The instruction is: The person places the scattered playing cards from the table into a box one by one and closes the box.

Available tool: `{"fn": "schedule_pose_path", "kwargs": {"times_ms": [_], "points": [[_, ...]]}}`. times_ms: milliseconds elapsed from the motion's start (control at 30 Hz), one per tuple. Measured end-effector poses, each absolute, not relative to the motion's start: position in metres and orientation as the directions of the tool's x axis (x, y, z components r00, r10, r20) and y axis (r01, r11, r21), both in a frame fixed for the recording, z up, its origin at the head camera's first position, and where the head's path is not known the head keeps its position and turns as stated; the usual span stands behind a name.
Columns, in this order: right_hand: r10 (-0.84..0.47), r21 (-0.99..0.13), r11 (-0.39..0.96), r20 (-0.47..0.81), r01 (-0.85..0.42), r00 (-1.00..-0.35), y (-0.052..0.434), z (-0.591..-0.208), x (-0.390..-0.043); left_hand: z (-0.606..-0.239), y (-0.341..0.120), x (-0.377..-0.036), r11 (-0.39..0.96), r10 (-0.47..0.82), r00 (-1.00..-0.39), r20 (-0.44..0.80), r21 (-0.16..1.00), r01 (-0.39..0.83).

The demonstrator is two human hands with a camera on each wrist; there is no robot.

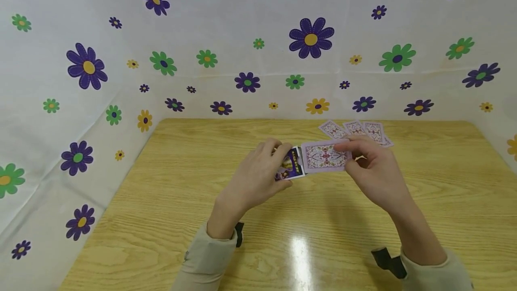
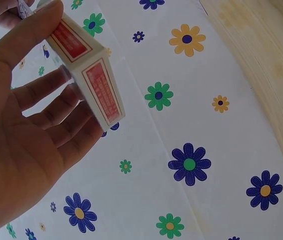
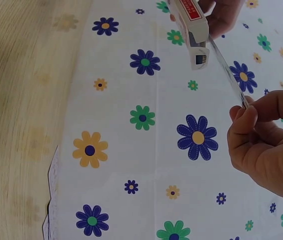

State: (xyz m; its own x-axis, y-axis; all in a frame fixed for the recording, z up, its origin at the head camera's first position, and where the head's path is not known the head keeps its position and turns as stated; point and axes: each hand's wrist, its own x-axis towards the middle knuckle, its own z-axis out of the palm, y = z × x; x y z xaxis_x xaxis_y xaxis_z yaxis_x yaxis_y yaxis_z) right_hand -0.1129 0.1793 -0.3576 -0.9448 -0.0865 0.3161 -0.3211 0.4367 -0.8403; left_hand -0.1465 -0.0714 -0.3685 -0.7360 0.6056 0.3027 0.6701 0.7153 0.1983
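My left hand (image 1: 260,169) grips a small card box (image 1: 291,163), dark with a colourful picture on its front. The left wrist view shows the white end of this box (image 2: 101,92) with red printed panels, thumb on one side and fingers on the other. Between thumb and fingers, my right hand (image 1: 373,169) pinches the outer end of a playing card (image 1: 326,156) with a pink border and ornate back. The card's other end meets the open mouth of the box. In the right wrist view the card (image 3: 231,77) is seen edge-on, and a box flap (image 3: 199,56) hangs open.
Several playing cards (image 1: 373,132) lie overlapping, backs up, near the back of the wooden table (image 1: 181,183), behind my right hand. A white cloth with printed flowers (image 1: 258,17) stands as a wall at the back and the sides.
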Motion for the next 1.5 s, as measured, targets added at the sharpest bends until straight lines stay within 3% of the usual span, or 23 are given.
{"fn": "schedule_pose_path", "kwargs": {"times_ms": [1100, 1500], "points": [[-0.138, -0.841, 0.451, 0.265, -0.299, -0.954, 0.1799, -0.3587, -0.1136, -0.3702, -0.0671, -0.1445, 0.707, 0.624, -0.723, 0.297, 0.179, 0.684], [-0.145, -0.872, 0.324, 0.339, -0.368, -0.93, 0.1778, -0.3617, -0.1129, -0.3692, -0.0664, -0.1445, 0.72, 0.616, -0.732, 0.291, 0.17, 0.673]]}}
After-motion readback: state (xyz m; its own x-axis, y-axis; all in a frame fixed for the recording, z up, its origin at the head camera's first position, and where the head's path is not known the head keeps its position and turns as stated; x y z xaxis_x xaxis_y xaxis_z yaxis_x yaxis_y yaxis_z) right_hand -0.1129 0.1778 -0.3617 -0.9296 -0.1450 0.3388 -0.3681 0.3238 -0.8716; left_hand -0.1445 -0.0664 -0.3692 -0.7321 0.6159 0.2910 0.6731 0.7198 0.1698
